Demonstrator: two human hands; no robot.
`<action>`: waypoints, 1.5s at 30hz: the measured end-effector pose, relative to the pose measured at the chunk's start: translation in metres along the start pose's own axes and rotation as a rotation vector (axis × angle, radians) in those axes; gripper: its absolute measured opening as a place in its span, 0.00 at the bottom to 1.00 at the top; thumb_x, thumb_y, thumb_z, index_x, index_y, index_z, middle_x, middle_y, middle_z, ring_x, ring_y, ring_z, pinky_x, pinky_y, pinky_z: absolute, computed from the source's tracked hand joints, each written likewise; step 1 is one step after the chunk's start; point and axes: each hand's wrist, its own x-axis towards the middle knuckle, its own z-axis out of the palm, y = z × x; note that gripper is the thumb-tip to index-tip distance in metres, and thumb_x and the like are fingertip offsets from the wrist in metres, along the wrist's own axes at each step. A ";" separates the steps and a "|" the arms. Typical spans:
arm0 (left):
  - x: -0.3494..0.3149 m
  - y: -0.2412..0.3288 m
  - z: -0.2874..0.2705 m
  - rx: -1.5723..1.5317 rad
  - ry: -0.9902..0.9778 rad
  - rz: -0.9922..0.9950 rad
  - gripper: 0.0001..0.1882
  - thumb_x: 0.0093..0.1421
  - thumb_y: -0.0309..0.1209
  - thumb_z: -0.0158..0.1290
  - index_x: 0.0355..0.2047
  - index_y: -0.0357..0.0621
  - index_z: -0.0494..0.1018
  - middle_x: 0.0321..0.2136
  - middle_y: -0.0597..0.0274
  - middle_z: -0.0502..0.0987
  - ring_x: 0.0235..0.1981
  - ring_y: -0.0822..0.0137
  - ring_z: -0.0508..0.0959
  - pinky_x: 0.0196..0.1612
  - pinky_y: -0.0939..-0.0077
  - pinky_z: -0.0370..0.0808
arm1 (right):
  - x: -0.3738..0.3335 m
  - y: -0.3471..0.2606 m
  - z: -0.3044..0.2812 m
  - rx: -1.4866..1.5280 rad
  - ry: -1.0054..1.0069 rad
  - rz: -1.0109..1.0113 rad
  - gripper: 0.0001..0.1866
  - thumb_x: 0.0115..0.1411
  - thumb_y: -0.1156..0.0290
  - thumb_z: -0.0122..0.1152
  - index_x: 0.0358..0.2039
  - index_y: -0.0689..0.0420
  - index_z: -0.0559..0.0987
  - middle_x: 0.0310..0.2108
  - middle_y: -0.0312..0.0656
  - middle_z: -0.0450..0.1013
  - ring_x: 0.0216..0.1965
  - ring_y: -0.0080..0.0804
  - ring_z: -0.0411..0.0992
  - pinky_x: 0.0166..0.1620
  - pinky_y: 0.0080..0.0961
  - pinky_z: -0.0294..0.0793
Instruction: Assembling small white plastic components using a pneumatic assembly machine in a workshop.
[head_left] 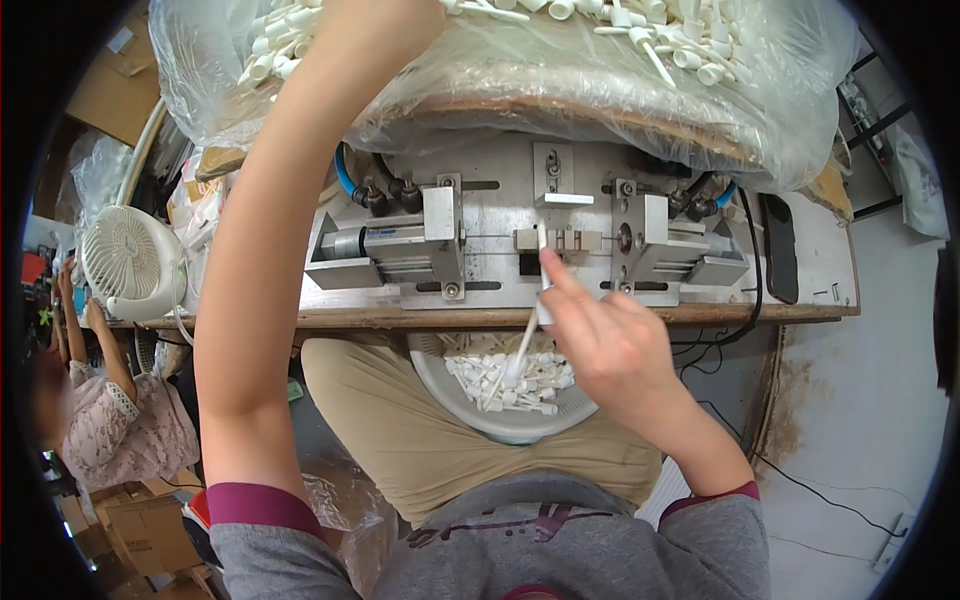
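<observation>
My left arm stretches up to the far edge, and my left hand (385, 28) is at the plastic bag of small white plastic parts; its fingers fall outside the picture. My right hand (612, 345) is over the front edge of the bench. Its index finger points forward and touches or nearly touches a white piece (542, 238) standing at the small metal holding block (580, 240). Its other fingers are curled around a white plastic stick with a cup-shaped end (527, 345), whose thin stem slants down over the basin. Part of that grip is hidden.
Two metal air-cylinder clamps (395, 245) (685, 245) flank the block. A grey basin (430, 395) of white parts sits at my lap. A white fan (130, 262) stands left, a black phone (779, 248) right. Another person's sleeve (130, 425) shows far left.
</observation>
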 end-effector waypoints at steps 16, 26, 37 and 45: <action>-0.019 0.028 -0.038 -0.627 -0.060 -0.092 0.11 0.57 0.32 0.67 0.41 0.48 0.85 0.31 0.67 0.81 0.31 0.76 0.80 0.36 0.81 0.77 | 0.034 0.016 -0.031 0.127 -0.186 0.044 0.12 0.54 0.70 0.67 0.38 0.60 0.78 0.41 0.49 0.81 0.19 0.30 0.74 0.25 0.25 0.73; -0.129 0.102 -0.072 -0.799 -0.138 -0.103 0.16 0.49 0.21 0.68 0.41 0.40 0.82 0.51 0.54 0.78 0.35 0.71 0.83 0.35 0.78 0.84 | 0.211 0.154 -0.048 -0.451 0.019 0.051 0.17 0.53 0.80 0.58 0.45 0.61 0.77 0.49 0.51 0.72 0.51 0.51 0.74 0.50 0.40 0.77; -0.184 0.129 -0.043 -0.602 -0.166 -0.054 0.16 0.49 0.24 0.67 0.40 0.37 0.80 0.54 0.52 0.78 0.32 0.63 0.81 0.36 0.71 0.79 | 0.194 0.129 -0.032 -0.107 0.103 0.170 0.17 0.53 0.75 0.63 0.45 0.61 0.78 0.46 0.48 0.73 0.42 0.45 0.75 0.47 0.38 0.75; -0.178 0.132 -0.029 -0.445 -0.221 0.041 0.15 0.50 0.27 0.66 0.39 0.40 0.80 0.51 0.53 0.80 0.27 0.63 0.82 0.32 0.73 0.76 | 0.165 0.125 -0.037 0.007 0.211 0.085 0.11 0.50 0.70 0.63 0.36 0.58 0.80 0.34 0.39 0.71 0.29 0.31 0.72 0.36 0.28 0.74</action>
